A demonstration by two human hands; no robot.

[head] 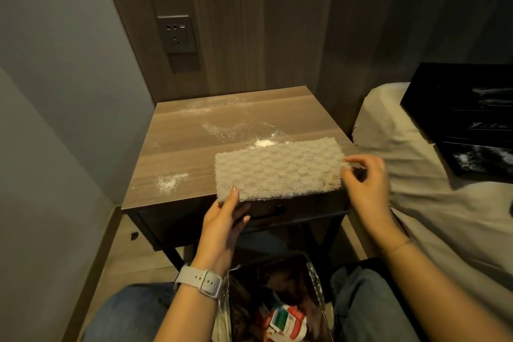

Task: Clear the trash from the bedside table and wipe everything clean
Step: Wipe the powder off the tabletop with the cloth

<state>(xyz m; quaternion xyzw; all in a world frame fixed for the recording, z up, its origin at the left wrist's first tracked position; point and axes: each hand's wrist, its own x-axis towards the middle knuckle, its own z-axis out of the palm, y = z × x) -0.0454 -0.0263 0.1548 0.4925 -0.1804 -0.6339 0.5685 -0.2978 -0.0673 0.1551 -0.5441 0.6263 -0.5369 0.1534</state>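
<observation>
A grey textured cloth (pixel 277 169) is held spread out flat just above the front right of the wooden bedside table (pixel 177 158). My left hand (pixel 226 216) pinches its near left corner, thumb on top. My right hand (pixel 363 175) pinches its right edge with fingertips. White powder (pixel 169 182) lies in patches on the tabletop, with a denser white heap (pixel 263 143) just behind the cloth and thinner smears further back. Below, between my knees, a trash bag (pixel 277 300) stands open with a red, white and green wrapper (pixel 286 322) inside.
The table has a dark drawer with a handle (pixel 273 211) under the cloth. A bed with beige bedding (pixel 416 175) lies right, carrying a black box (pixel 466 116). A wall socket (pixel 177 35) sits behind the table, and a grey wall closes the left.
</observation>
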